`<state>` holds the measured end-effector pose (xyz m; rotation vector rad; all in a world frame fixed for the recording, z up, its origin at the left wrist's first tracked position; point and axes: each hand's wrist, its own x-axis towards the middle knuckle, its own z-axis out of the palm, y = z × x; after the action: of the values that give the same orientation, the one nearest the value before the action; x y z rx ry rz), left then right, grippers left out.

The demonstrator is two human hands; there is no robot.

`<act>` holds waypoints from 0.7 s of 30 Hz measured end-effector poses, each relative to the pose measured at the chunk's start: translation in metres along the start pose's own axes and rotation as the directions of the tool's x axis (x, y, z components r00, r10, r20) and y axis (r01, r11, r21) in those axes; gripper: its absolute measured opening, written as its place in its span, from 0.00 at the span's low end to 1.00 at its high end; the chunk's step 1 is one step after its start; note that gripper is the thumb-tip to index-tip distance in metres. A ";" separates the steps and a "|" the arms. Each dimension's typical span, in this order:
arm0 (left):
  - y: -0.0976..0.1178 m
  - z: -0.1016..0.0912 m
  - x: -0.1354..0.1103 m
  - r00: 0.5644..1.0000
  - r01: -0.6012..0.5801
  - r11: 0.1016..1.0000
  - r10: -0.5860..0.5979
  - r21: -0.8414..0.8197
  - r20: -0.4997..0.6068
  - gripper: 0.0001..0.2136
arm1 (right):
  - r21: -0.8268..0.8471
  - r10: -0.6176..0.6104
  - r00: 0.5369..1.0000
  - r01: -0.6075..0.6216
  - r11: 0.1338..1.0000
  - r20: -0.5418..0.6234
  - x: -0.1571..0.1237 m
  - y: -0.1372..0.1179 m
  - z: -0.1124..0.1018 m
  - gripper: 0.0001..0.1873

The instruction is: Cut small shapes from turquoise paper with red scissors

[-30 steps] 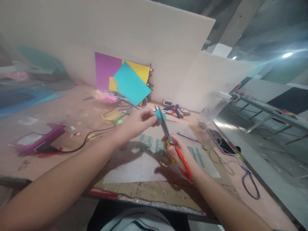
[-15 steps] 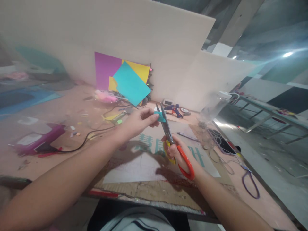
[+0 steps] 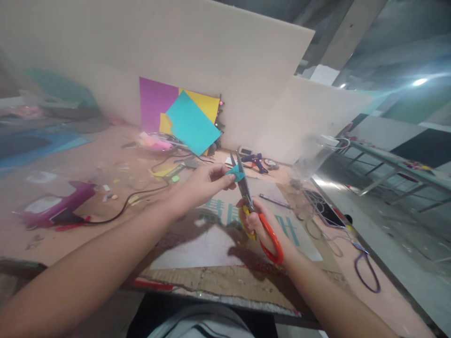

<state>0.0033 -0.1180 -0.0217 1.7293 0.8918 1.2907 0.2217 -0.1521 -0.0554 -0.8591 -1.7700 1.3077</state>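
- Pinches a small scrap of teal paper [image 3: 236,173] between thumb and fingers of the left hand [image 3: 211,180], raised above the cluttered surface [image 3: 394,305].
- Grips orange-and-yellow scissors [image 3: 249,205] in the right hand [image 3: 260,221], with fingers curled about the handles.
- Brings scrap and scissors together, with the blades slightly parted at the paper and tilted up and away.
- Holds both hands over a white sheet [image 3: 193,253] bearing large teal characters [image 3: 211,211], casting dark shadows across it.
- Shows brown cardboard [image 3: 211,280] beneath the sheet, rough along its near edge.
- Includes a slim pen [image 3: 275,201] lying beyond the right hand.
- Features a purple sheet [image 3: 153,105], a yellow sheet [image 3: 206,101] and a teal sheet [image 3: 193,124] overlapping against a pale board [image 3: 253,80].
- Takes in a purple glue gun [image 3: 75,202] at left, trailing a black cord [image 3: 121,212], and a dark blue glue gun [image 3: 259,164] near the foot of the board.
- Shows a phone [image 3: 326,209] at right under tangled pale cable [image 3: 317,199], with a dark purple loop [image 3: 357,274] nearby.
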 end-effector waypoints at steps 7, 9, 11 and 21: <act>0.000 0.001 -0.001 1.000 0.013 1.000 -0.013 -0.007 0.002 0.17 | 0.000 0.001 1.000 -0.001 1.000 -0.009 -0.001 -0.001 0.001 0.35; 0.001 0.001 -0.001 1.000 0.015 1.000 -0.015 -0.014 0.002 0.17 | -0.008 -0.005 1.000 0.005 1.000 -0.009 -0.001 -0.001 0.001 0.35; 0.002 0.002 -0.001 1.000 0.018 1.000 -0.018 -0.011 0.002 0.17 | -0.019 -0.011 1.000 0.011 1.000 -0.009 -0.001 -0.001 0.002 0.35; 0.002 0.001 -0.001 1.000 0.019 1.000 -0.019 0.018 0.005 0.17 | -0.034 -0.010 1.000 0.009 0.999 -0.016 -0.001 -0.004 0.002 0.35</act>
<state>0.0040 -0.1203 -0.0204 1.7333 0.9176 1.2685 0.2198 -0.1552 -0.0522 -0.8761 -1.7858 1.2648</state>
